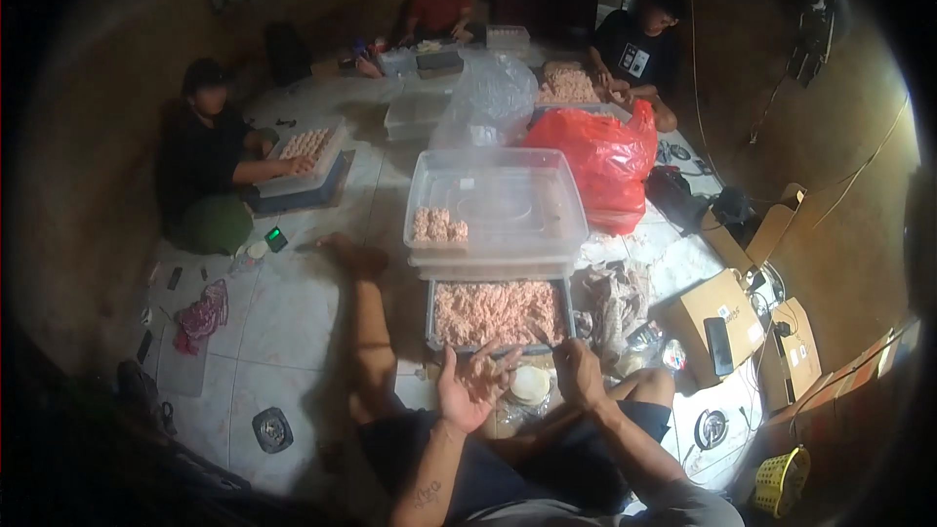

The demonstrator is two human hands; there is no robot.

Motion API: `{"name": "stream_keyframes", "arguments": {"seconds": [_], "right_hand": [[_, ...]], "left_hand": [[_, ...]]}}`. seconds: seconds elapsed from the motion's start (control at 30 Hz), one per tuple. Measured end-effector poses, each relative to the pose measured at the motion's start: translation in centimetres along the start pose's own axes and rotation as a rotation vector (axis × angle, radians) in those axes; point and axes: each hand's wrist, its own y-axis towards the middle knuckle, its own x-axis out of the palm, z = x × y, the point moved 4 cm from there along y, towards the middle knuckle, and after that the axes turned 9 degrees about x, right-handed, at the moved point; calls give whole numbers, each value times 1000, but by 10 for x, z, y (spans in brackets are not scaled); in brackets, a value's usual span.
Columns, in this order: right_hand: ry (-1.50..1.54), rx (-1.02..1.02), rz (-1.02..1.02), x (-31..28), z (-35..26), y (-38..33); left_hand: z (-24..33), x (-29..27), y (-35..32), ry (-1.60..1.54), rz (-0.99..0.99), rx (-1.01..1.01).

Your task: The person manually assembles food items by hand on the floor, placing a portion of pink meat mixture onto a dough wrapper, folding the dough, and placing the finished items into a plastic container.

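Right in front of me sits a dark grey tray [429, 317] filled with a pale pink, minced-looking mixture [493, 310]. My left hand [470, 392] is at its near edge, palm up with fingers spread, and bits of the mixture appear to cling to the fingers. Closed and upright, my right hand [579, 376] is by the tray's near right corner; whatever it may grip is hidden. Between my hands lies a round, pale stack [530, 385] on clear plastic. Beyond the mixture, a translucent plastic tray [527, 190] holds several shaped pink pieces [439, 226] in its near left corner.
A red plastic bag [610, 161] and a clear bag [488, 98] stand beyond the trays. Three other people sit around the tiled floor with trays. Cardboard boxes [698, 322], a phone [718, 346], an ashtray [711, 429] and a yellow basket [781, 481] are at right.
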Motion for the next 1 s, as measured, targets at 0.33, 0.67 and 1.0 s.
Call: {"name": "stream_keyframes", "arguments": {"seconds": [0.33, 0.67, 1.0], "right_hand": [[100, -148, -195, -15, -60, -8], [178, -3, -199, -9, -50, -8], [126, 29, -149, -30, -53, -3]], "left_hand": [[-1, -16, -2, 255, 303, 1], [5, -7, -2, 126, 69, -16], [6, -28, -8, 300, 282, -4]]}}
